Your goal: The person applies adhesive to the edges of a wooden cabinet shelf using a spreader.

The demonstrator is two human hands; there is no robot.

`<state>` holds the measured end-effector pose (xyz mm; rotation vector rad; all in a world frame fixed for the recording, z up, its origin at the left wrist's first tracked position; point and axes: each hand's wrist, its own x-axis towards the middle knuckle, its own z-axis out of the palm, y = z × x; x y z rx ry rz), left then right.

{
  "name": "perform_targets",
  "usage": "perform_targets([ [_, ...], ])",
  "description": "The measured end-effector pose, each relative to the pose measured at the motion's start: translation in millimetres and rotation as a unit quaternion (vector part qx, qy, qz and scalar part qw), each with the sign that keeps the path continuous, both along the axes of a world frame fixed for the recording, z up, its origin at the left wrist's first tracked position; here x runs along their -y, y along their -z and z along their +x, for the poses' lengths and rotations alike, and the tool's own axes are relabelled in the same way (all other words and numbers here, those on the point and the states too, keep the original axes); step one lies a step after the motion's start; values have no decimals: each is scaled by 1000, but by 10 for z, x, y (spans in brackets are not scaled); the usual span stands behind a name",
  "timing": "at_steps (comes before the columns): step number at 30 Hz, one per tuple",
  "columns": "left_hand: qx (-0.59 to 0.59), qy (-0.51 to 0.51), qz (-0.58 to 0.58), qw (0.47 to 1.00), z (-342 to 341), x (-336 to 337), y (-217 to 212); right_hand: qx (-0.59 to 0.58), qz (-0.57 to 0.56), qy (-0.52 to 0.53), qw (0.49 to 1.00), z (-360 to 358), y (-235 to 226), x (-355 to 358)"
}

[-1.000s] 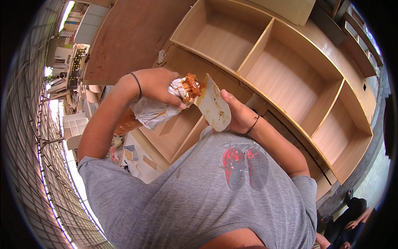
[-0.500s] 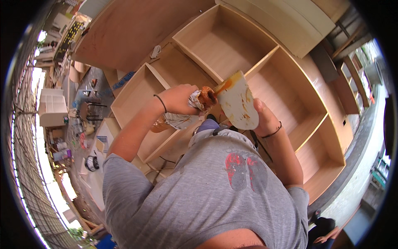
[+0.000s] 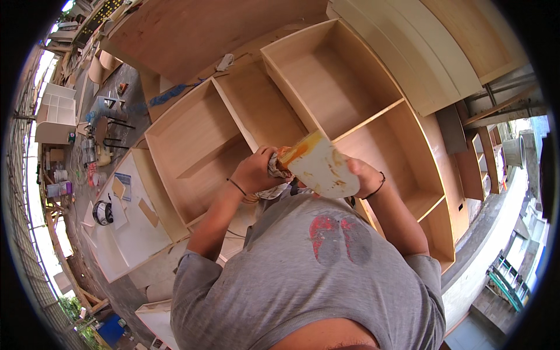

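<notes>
In front of my chest, my left hand is closed around a crumpled bag with orange-brown paste at its mouth. My right hand grips the right edge of a flat whitish spreader plate. Orange-yellow paste coats the plate's upper left edge, and brown smears mark its face. That coated edge lies over the bag's mouth and hides part of it; whether the two touch there I cannot tell. Behind both hands lies an open wooden cabinet frame divided into several compartments.
A large reddish-brown board stands at the far side, with pale panels to its right. To my left, a white board carries scraps and a black-and-white roll. A small white shelf unit stands farther left.
My view has turned and shifted. Both hands have come closer to my chest, and the plate's coated edge now covers more of the bag's mouth. Each hand keeps its hold.
</notes>
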<state>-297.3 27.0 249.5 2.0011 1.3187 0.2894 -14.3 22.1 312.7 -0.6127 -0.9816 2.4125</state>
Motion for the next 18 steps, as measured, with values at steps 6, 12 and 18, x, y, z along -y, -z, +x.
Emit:
perform_targets([
  [6,13,-116,23,993,-184,-194,-88,-20,-42,61,997,-174,53,-387],
  [12,-2,-145,14,989,-177,-522,-53,26,-39,13,999,-251,115,-851],
  [18,-38,-121,-16,992,-55,-1103,87,23,-57,-6,998,-181,186,-1398],
])
